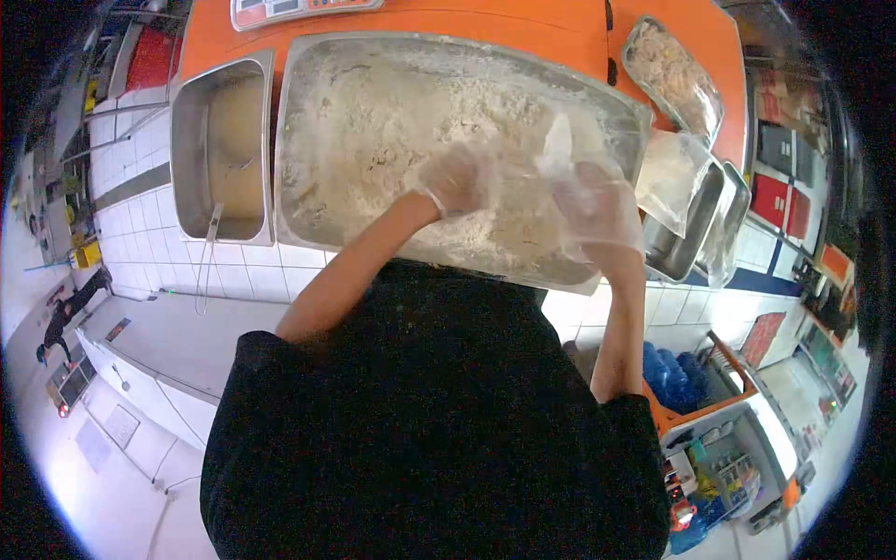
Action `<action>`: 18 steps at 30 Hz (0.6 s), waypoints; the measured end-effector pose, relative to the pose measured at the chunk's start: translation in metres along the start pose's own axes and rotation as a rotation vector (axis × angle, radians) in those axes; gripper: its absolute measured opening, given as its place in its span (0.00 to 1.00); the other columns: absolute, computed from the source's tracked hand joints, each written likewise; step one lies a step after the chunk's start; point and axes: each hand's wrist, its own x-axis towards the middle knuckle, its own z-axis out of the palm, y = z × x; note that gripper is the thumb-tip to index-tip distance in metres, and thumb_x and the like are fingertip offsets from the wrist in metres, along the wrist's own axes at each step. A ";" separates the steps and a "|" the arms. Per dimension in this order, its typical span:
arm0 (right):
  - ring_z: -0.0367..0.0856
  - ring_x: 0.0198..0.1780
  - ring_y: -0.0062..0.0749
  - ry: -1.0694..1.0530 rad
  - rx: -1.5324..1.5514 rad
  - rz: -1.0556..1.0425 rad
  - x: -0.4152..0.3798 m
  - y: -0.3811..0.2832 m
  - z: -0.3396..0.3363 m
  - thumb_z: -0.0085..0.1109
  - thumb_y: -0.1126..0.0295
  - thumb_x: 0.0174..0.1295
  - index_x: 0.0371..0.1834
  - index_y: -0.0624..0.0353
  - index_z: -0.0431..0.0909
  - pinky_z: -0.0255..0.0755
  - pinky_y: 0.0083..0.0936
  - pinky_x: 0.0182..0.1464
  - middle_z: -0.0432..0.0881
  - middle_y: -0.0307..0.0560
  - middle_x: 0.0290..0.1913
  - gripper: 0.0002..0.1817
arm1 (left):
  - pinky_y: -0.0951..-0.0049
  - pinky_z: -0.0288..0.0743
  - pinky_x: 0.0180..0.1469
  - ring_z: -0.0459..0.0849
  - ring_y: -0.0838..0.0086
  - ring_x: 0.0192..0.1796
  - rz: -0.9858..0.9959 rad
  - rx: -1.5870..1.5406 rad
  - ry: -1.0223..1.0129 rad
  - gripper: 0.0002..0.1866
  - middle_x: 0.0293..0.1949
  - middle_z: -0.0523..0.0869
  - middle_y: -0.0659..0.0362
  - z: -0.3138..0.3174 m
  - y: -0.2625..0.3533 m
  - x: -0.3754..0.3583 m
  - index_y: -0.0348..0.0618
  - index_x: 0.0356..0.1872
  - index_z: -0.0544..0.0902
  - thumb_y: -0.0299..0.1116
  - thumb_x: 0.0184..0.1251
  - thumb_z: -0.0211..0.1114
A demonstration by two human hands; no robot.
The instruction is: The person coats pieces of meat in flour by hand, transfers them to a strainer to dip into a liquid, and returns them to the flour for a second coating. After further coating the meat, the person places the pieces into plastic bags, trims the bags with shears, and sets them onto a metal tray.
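A large metal tray (pixel 297 112) of white flour (pixel 373 121) with small clumps lies in front of me. My left hand (pixel 457 179), in a clear plastic glove, is over the middle of the flour, its fingers smeared by motion. Over the right part of the tray is my right hand (pixel 597 201), in a loose clear glove and also blurred. Just above its fingers shows a bright white piece (pixel 557 143), too blurred to name. Whether either hand grips anything cannot be made out.
On the left, a deep metal pan (pixel 193 140) holds cloudy tan liquid and a long-handled metal utensil (pixel 215 224). Toward the right are a tray of pale food pieces (pixel 672 70), a plastic bag (pixel 670 173) and a metal pan (pixel 667 252). A scale (pixel 299 7) sits at the back.
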 end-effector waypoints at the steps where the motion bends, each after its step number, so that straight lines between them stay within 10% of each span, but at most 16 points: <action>1: 0.83 0.41 0.34 -0.035 -0.264 0.170 0.009 -0.011 0.002 0.66 0.67 0.55 0.44 0.62 0.78 0.75 0.31 0.45 0.85 0.47 0.41 0.16 | 0.57 0.67 0.64 0.75 0.52 0.60 -0.284 -0.005 -0.329 0.29 0.58 0.77 0.42 -0.013 0.002 0.008 0.38 0.59 0.76 0.45 0.59 0.63; 2: 0.83 0.42 0.39 -0.066 -0.525 0.346 0.017 -0.015 0.002 0.64 0.64 0.56 0.44 0.63 0.79 0.75 0.34 0.46 0.85 0.50 0.41 0.16 | 0.57 0.67 0.64 0.75 0.52 0.60 -0.276 0.000 -0.330 0.29 0.58 0.77 0.42 0.004 -0.013 0.014 0.38 0.59 0.76 0.45 0.59 0.63; 4: 0.82 0.41 0.48 -0.061 -0.895 -0.333 0.011 0.133 0.064 0.59 0.61 0.58 0.40 0.63 0.81 0.75 0.39 0.46 0.84 0.56 0.37 0.15 | 0.54 0.72 0.57 0.81 0.52 0.51 -0.061 0.372 -0.203 0.26 0.50 0.82 0.42 0.069 -0.058 0.022 0.39 0.57 0.77 0.41 0.58 0.62; 9: 0.80 0.44 0.48 -0.663 -0.983 -0.056 0.040 0.085 0.102 0.56 0.68 0.58 0.44 0.59 0.79 0.74 0.40 0.47 0.82 0.54 0.43 0.13 | 0.59 0.74 0.55 0.81 0.54 0.50 0.093 -0.041 0.070 0.21 0.49 0.83 0.45 0.065 -0.068 0.011 0.37 0.52 0.79 0.39 0.61 0.60; 13: 0.81 0.44 0.48 -0.099 -0.319 -0.055 0.015 0.083 0.071 0.55 0.66 0.59 0.49 0.58 0.77 0.74 0.39 0.46 0.81 0.55 0.47 0.16 | 0.62 0.74 0.57 0.80 0.55 0.53 0.196 -0.223 0.281 0.18 0.51 0.82 0.47 0.031 -0.067 -0.027 0.36 0.50 0.80 0.37 0.64 0.59; 15: 0.81 0.44 0.51 -0.011 -0.662 -0.653 0.014 0.093 0.056 0.54 0.61 0.62 0.48 0.59 0.78 0.74 0.40 0.49 0.81 0.57 0.47 0.16 | 0.62 0.74 0.57 0.80 0.55 0.52 0.237 -0.190 0.260 0.20 0.51 0.82 0.47 0.007 -0.059 -0.037 0.38 0.52 0.79 0.39 0.64 0.60; 16: 0.81 0.44 0.51 -0.011 -0.661 -0.653 0.014 0.081 0.051 0.54 0.61 0.62 0.48 0.59 0.78 0.74 0.40 0.49 0.81 0.57 0.47 0.16 | 0.61 0.74 0.57 0.80 0.55 0.52 0.280 -0.153 0.244 0.21 0.51 0.82 0.46 -0.001 -0.059 -0.041 0.39 0.54 0.78 0.40 0.64 0.60; 18: 0.81 0.45 0.48 -0.367 -0.744 0.011 0.013 0.047 0.041 0.52 0.59 0.64 0.48 0.59 0.78 0.73 0.39 0.53 0.82 0.54 0.45 0.17 | 0.62 0.74 0.57 0.80 0.56 0.52 0.191 -0.004 0.230 0.22 0.52 0.81 0.46 0.005 -0.098 -0.049 0.39 0.55 0.78 0.42 0.65 0.60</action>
